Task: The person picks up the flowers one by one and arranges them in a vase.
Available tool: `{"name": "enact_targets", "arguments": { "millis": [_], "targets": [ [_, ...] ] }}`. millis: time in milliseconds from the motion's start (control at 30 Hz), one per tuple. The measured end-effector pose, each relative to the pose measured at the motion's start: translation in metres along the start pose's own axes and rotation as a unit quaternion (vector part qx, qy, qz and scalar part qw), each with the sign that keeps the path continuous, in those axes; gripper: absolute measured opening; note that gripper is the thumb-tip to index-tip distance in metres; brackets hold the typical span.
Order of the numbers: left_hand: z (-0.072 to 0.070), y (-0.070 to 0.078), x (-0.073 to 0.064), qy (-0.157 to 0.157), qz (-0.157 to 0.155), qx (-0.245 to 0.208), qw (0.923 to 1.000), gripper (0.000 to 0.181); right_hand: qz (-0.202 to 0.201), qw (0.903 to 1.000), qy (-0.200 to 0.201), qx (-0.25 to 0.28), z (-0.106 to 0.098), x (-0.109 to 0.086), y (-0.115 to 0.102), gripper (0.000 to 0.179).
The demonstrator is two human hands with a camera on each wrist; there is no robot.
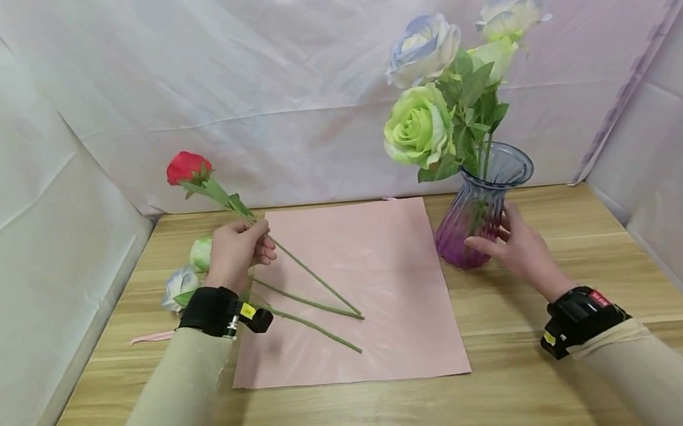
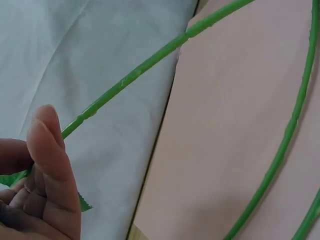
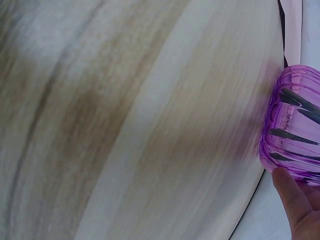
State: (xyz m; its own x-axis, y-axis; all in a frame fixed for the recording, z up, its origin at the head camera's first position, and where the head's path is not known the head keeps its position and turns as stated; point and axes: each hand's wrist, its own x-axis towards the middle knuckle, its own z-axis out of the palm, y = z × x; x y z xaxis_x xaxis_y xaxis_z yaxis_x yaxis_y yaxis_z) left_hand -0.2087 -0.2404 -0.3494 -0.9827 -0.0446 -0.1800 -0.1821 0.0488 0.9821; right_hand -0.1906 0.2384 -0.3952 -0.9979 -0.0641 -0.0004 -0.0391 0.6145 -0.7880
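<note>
My left hand (image 1: 238, 249) pinches the green stem of a red rose (image 1: 187, 167) below its leaves. The bloom points up and to the left, and the stem (image 2: 125, 80) slants down over a sheet of pink paper (image 1: 397, 284). Two more stems lie on the paper, beside a white-green rose (image 1: 201, 254) and a white-blue rose (image 1: 180, 287) partly hidden by my left hand and wrist. At the right, my right hand (image 1: 525, 248) holds the lower side of a blue-to-purple glass vase (image 1: 455, 239), thumb in front and fingers round the far side.
Several roses stand in the vase, among them a green rose (image 1: 417, 127) and a pale blue-white rose (image 1: 424, 49). A pink ribbon (image 1: 152, 338) lies on the wooden table (image 1: 365, 421) at the left. White cloth walls (image 1: 308, 139) border the back and sides.
</note>
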Motion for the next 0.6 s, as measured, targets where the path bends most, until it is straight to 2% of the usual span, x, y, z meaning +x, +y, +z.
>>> {"name": "enact_targets", "arguments": {
  "millis": [200,400,600],
  "targets": [
    [0.015,0.007,-0.006,-0.021,0.065,-0.052,0.9963,0.028,-0.005,1.0000,0.001,-0.001,0.000,0.000,0.000,0.099],
    [0.031,0.020,-0.018,-0.069,0.102,-0.090,0.9883,0.032,-0.001,1.0000,0.000,0.002,0.000,0.000,0.000,0.102],
    [0.046,0.031,-0.029,-0.100,0.137,-0.110,0.9793,0.028,-0.001,1.0000,0.000,-0.001,0.000,0.000,0.000,0.102]
  ]
}}
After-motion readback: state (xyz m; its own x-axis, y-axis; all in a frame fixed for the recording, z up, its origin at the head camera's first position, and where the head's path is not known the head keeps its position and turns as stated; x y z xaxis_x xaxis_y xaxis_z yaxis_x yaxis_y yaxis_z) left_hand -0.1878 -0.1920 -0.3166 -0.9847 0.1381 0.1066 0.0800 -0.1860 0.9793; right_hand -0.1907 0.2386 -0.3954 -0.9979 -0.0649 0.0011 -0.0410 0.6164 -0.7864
